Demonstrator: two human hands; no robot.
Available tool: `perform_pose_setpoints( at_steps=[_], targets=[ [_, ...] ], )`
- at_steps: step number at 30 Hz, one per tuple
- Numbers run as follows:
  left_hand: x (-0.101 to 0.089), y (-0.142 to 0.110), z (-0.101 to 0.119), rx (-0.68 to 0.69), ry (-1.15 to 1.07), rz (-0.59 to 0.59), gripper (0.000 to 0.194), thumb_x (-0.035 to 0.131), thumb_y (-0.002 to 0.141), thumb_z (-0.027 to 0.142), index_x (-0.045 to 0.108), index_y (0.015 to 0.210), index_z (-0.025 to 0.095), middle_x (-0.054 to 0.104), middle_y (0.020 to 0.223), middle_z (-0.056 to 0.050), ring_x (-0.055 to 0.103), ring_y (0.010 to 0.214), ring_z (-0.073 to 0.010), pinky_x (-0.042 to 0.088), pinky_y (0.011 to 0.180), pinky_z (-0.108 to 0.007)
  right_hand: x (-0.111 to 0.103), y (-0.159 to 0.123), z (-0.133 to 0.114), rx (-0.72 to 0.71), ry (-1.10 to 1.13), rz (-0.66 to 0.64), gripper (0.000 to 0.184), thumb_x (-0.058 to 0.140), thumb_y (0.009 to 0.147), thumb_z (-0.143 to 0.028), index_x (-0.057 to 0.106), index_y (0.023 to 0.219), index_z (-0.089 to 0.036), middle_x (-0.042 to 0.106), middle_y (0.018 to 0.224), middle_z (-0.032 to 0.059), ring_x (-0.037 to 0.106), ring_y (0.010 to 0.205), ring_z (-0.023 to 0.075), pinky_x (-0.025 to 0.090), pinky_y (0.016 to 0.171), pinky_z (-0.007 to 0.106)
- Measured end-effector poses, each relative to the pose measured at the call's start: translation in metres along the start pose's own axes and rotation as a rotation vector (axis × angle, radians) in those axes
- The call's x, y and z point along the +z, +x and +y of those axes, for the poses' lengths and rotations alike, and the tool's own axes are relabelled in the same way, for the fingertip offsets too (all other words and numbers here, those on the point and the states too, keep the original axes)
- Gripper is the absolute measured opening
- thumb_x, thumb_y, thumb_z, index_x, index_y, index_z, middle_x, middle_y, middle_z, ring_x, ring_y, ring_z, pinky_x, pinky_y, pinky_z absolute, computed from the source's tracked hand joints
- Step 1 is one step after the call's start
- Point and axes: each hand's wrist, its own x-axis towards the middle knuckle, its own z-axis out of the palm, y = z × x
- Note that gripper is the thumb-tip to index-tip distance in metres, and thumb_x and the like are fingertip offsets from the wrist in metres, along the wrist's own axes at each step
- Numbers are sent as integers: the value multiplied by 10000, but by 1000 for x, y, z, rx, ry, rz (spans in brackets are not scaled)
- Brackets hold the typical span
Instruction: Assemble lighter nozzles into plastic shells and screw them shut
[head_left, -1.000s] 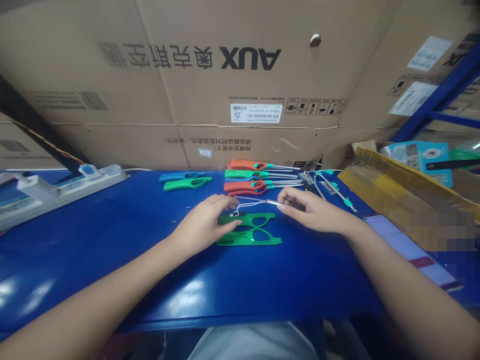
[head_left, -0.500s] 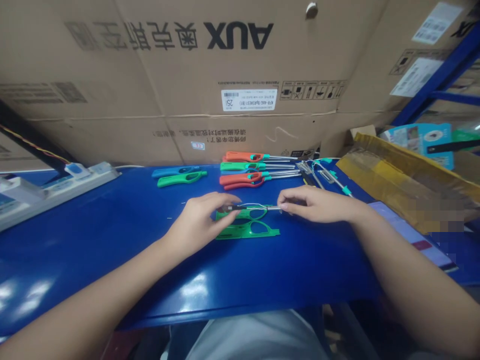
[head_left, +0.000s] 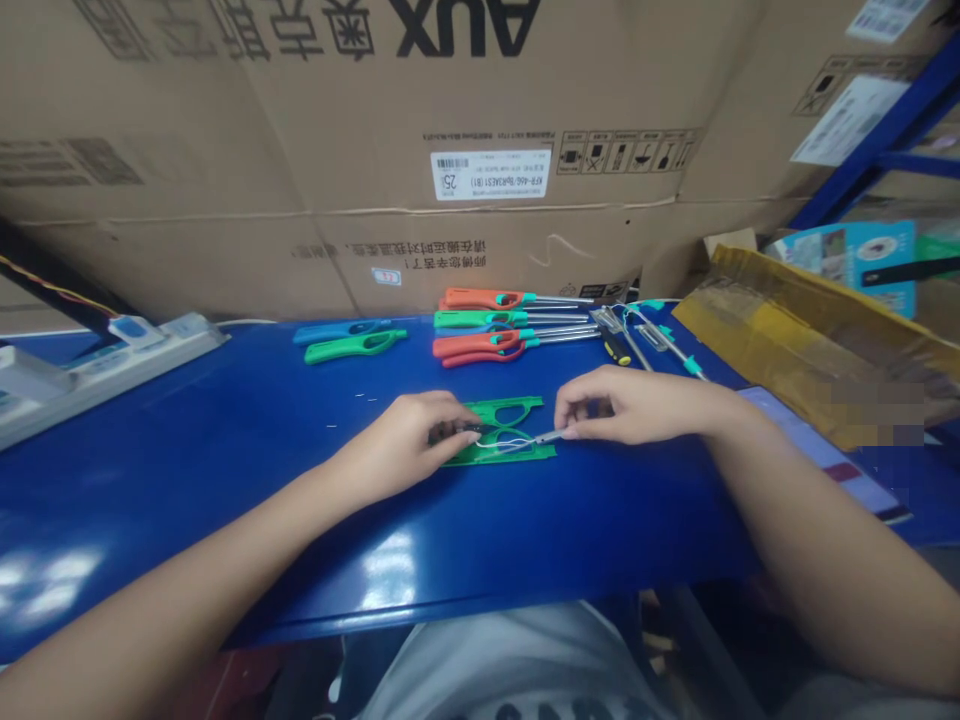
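Observation:
My left hand (head_left: 401,445) and my right hand (head_left: 630,408) pinch opposite ends of a metal lighter nozzle with a thin white wire (head_left: 517,441). The left fingers hold its dark end, and the right fingertips hold its steel tube. It sits low over an open green plastic utility-lighter shell (head_left: 506,410), partly hiding the shell. Beyond my hands lie an orange utility lighter (head_left: 480,298), a green one (head_left: 472,319), and a red-orange one (head_left: 472,346). A green lighter (head_left: 356,346) lies further left.
The blue workbench (head_left: 187,450) holds a white power strip (head_left: 124,360) at left and a yellow-handled screwdriver (head_left: 616,349) at back right. A yellow padded envelope (head_left: 817,340) and a tablet (head_left: 817,450) lie right. Cardboard boxes stand behind, with blue shelving (head_left: 877,150).
The nozzle has come down and tilted onto the green shell, with my right hand lower at its tube end. The whole scene sits higher in the view because my head has tipped down.

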Motion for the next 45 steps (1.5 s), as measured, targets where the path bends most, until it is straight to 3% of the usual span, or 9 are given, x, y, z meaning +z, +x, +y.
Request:
perform_pose_setpoints(
  at_steps=[9, 17, 25, 35, 45],
  targets=[
    [1, -1, 2, -19, -62, -30, 196, 654, 914, 284, 769, 1031, 177, 714, 938, -58, 671, 765, -151, 536, 703, -265, 4, 0, 1, -27, -105, -26, 169, 647, 908, -266, 788, 935, -178, 739, 894, 37, 660, 812, 154, 475, 743, 255],
    [3, -1, 0, 13, -13, -7, 166, 653, 906, 235, 785, 989, 178, 706, 933, -64, 673, 749, -153, 536, 709, -276, 9, -6, -16, 31, -419, -7, 207, 608, 896, -160, 801, 920, -230, 741, 897, 24, 652, 780, 161, 424, 703, 267],
    [4, 0, -2, 32, 19, -15, 148, 663, 903, 198, 794, 970, 179, 734, 920, -61, 702, 802, -179, 547, 753, -291, 34, -2, -48, 121, -849, -33, 255, 530, 817, -12, 713, 725, -163, 683, 758, 61, 589, 605, 154, 222, 530, 312],
    [6, 0, -6, 69, 46, 4, 148, 663, 910, 217, 790, 975, 176, 746, 908, -62, 707, 782, -179, 548, 737, -292, 37, -1, -55, 127, -876, -24, 259, 545, 745, 31, 712, 696, -160, 708, 742, 69, 602, 597, 141, 244, 510, 315],
    [6, 1, -6, 75, 44, -6, 139, 675, 904, 196, 790, 979, 176, 748, 913, -59, 710, 807, -184, 545, 767, -293, 52, 10, -68, 211, -899, -113, 214, 618, 743, 20, 724, 688, -157, 732, 803, 136, 671, 727, 226, 285, 514, 315]
  ],
)
